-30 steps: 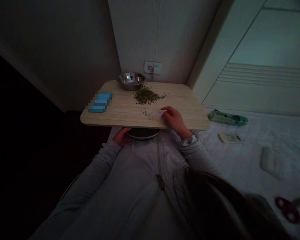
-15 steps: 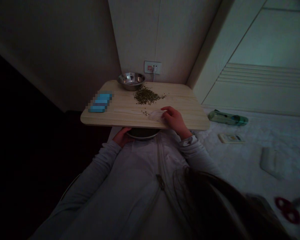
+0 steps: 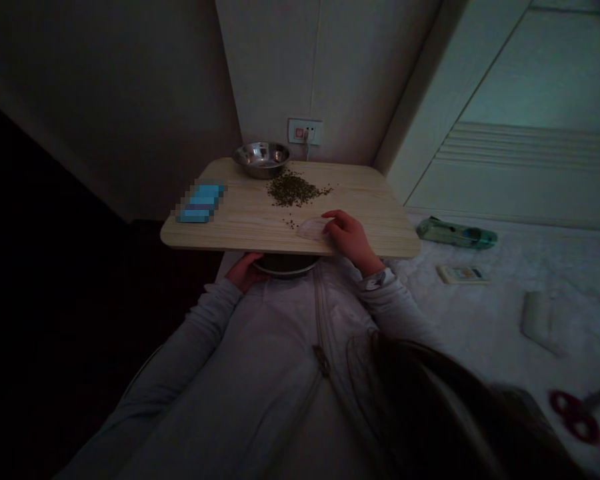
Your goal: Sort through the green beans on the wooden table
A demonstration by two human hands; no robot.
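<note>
My right hand [image 3: 349, 235] is on the near right part of the small wooden table [image 3: 250, 230], its fingers bent over a pale, see-through flat piece [image 3: 311, 229] whose exact kind I cannot make out. Several loose green beans [image 3: 291, 222] lie just beyond that piece's left end. Farther back is a spread pile of small green beans [image 3: 293, 190]. Below the near edge, my left hand [image 3: 245, 272] grips the left side of a metal bowl [image 3: 287, 274]; the tabletop hides the bowl's far part, and its inside looks dark.
A shiny steel bowl [image 3: 263, 160] stands at the table's back left, near a wall socket [image 3: 305, 131] with a plug. A blurred-out blue item [image 3: 200, 204] lies on the left. On the white quilted bedding are a green bottle [image 3: 455, 235], a pale device [image 3: 463, 275] and red-handled scissors [image 3: 575, 417].
Hands, beans and bowls keep their places on and under the table. The whole view has shifted very slightly.
</note>
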